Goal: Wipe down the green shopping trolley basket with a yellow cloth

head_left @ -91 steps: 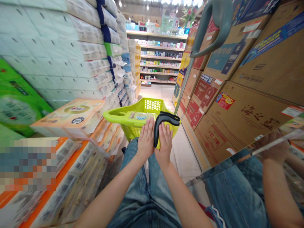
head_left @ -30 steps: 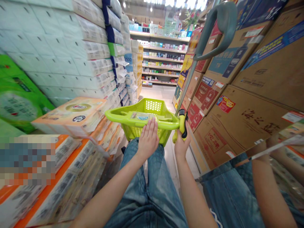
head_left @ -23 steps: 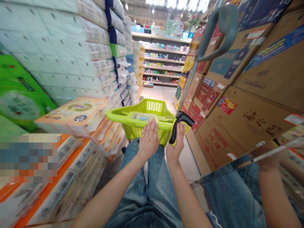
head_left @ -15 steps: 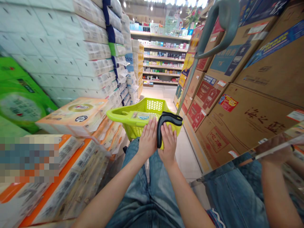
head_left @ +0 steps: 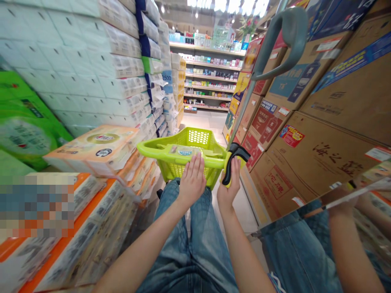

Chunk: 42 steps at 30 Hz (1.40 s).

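Head view: the left hand lies flat with fingers spread on the near rim of a lime-green plastic shopping basket, which runs crosswise above the lap, while the right hand curls closed around the black-gripped handle at the rim's right end.

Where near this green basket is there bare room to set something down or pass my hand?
Free: inside the lime-green basket, behind the flat package; also the floor tiles between basket and cardboard cartons. Crowded: the left side, where stacked packs sit near the rim, and the near rim under the left hand and right hand.
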Each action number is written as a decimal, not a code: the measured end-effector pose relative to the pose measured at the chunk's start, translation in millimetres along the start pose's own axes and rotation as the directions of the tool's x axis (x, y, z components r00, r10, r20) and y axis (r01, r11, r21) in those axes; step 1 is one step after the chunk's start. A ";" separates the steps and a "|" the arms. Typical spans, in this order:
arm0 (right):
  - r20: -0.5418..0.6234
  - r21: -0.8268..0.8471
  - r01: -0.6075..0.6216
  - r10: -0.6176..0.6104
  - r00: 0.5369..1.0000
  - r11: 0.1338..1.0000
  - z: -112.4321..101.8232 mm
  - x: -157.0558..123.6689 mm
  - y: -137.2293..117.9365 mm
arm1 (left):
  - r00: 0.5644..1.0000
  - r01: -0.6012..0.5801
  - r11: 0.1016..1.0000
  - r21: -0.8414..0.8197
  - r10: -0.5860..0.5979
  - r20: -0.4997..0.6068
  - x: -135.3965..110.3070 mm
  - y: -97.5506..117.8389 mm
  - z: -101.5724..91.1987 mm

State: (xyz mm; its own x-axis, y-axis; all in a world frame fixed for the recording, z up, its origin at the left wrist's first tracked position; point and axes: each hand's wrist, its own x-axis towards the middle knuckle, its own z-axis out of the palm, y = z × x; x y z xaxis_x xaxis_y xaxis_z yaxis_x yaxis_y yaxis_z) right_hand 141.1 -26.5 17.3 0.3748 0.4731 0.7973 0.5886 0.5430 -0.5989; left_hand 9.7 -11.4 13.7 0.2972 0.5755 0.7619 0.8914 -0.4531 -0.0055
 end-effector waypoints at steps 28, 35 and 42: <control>0.359 -0.144 0.324 -0.255 0.898 0.935 4.3 -16.1 -13.5 | 0.999 -0.035 0.999 -0.033 0.036 0.016 -0.4 -5.2 -3.6; 0.304 -0.181 0.332 -0.269 0.914 0.926 -15.5 -6.4 11.1 | 0.999 -0.034 0.999 -0.002 0.034 0.018 0.3 -3.7 -2.3; 0.131 -0.050 0.156 -0.149 0.980 0.986 -13.8 9.6 12.1 | 0.999 -0.018 1.000 -0.006 0.019 0.033 0.8 -1.5 -3.1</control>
State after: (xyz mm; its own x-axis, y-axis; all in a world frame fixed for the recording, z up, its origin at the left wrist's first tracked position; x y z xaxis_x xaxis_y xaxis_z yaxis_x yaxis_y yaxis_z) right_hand 161.7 -25.0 18.8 0.1857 0.4742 0.8606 0.6749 0.5750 -0.4625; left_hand 7.6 -12.4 16.3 0.3248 0.5891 0.7399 0.8837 -0.4679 -0.0154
